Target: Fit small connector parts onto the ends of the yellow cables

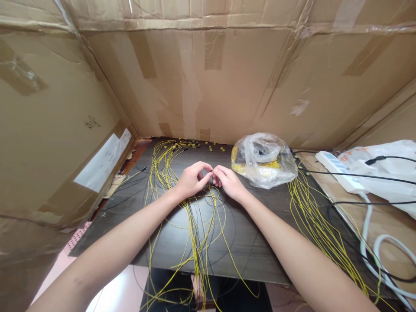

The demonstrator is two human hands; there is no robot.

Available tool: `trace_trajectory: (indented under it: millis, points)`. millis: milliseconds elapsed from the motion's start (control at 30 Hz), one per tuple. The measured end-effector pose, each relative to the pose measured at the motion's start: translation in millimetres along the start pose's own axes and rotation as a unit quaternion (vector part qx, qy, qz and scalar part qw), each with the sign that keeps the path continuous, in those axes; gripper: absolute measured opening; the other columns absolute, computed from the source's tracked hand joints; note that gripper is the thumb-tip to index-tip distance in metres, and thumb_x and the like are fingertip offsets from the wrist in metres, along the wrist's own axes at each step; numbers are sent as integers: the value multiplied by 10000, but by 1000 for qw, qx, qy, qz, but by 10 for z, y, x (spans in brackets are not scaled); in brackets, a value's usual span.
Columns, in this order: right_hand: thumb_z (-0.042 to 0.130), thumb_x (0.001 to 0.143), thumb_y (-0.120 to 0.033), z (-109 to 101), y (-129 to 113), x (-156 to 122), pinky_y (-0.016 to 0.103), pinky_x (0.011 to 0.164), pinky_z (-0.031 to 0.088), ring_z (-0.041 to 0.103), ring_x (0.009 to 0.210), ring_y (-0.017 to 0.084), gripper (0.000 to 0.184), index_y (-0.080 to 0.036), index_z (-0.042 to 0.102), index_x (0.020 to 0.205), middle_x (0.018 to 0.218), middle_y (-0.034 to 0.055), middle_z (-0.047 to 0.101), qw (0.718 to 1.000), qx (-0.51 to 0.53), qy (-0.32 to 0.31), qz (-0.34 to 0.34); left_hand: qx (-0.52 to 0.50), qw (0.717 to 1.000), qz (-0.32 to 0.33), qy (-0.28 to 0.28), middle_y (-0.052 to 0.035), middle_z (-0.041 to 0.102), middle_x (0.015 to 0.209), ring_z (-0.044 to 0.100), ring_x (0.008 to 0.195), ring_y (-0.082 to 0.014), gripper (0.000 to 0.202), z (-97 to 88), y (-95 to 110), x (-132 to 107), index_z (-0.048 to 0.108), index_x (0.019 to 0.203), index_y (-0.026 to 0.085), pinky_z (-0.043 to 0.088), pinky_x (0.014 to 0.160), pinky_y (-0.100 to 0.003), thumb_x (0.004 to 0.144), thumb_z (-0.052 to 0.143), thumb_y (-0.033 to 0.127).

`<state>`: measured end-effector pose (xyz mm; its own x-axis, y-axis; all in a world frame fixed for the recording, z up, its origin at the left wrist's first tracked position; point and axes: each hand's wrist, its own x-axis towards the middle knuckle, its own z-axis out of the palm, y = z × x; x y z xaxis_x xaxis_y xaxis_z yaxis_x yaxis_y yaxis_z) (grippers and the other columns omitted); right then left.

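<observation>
many wires [196, 255], lower centre
left hand [193, 179] and right hand [229, 183] pinch something too small to make out, mid-frame; a bag [276, 177] sits right of centre.

A tiny piece [212, 171] is pinched between left hand [194, 178] and right hand [229, 182]
Yellow cables [196, 251] are spread toward six o'clock; a power strip [339, 171] is set at three.
</observation>
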<state>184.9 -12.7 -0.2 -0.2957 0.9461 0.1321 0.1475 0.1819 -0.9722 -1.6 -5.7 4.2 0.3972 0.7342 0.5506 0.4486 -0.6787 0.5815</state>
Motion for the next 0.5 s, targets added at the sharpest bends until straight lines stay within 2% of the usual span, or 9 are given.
trace_trajectory:
  millis: [167,367,500]
  points:
    - [470,978,-596,-1,-9,0,301,623,422,503,596,147,473,-223,518,690,626,-4,562,1000,-21,-9,-11,18,1000,4,-2,-17,673,880,565,572,-106,96,0,10,-8,650,1014,184,492,636,-264,967,602,252]
    - [608,885,-566,8,16,6,285,599,432,516,585,130,344,-227,559,849,727,-27,604,1000,25,14,3,-21,999,-23,7,-14,699,887,548,535,-87,104,19,-2,1,654,1003,175,478,585,-238,956,609,256]
    - [564,911,-549,6,29,10,288,607,432,519,592,132,346,-224,552,793,702,-21,595,1000,9,10,-1,-22,999,-23,3,-19,711,897,547,539,-86,113,12,-2,6,669,1004,175,480,583,-235,952,623,264]
